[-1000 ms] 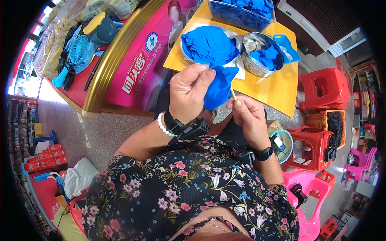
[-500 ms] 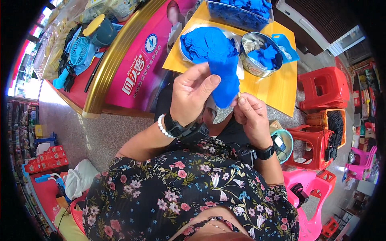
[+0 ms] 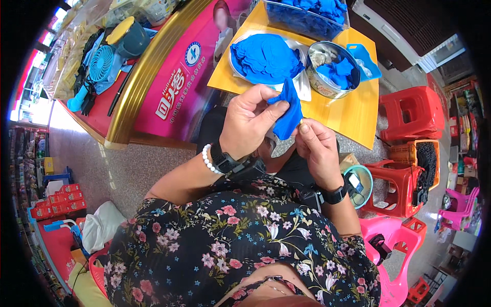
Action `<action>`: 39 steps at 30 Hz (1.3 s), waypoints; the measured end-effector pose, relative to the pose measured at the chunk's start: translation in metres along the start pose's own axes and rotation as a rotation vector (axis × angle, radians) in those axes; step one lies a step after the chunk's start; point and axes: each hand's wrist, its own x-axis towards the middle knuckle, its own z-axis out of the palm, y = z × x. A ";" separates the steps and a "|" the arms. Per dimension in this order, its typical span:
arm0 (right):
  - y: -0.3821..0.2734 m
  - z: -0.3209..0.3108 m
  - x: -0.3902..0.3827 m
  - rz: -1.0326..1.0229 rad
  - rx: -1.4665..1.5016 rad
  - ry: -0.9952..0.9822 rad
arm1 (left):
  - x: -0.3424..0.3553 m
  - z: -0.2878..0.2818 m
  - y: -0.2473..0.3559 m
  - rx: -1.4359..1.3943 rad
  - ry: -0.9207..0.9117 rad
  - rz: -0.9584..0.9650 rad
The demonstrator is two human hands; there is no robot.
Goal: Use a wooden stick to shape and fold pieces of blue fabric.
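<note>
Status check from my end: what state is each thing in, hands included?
Left hand: pinching the blue piece.
Right hand: pinching a small pale-tipped item.
Blue piece: creased, held.
Small pale-tipped item: mostly hidden by fingers.
Blue stack: loosely layered, uneven edges.
Round tin: open, things inside.
Clear bin: filled high, no lid visible.
Handheld fan: lying down; running or not, can't tell.
</note>
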 end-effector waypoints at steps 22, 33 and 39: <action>0.003 0.001 -0.005 -0.163 -0.295 -0.008 | 0.002 -0.014 0.025 -0.017 0.074 -0.057; 0.002 0.001 -0.003 -0.103 -0.234 -0.037 | 0.001 -0.014 0.019 0.075 -0.033 -0.014; -0.006 0.005 -0.003 -0.199 -0.360 -0.009 | 0.003 -0.009 0.021 -0.030 0.081 -0.021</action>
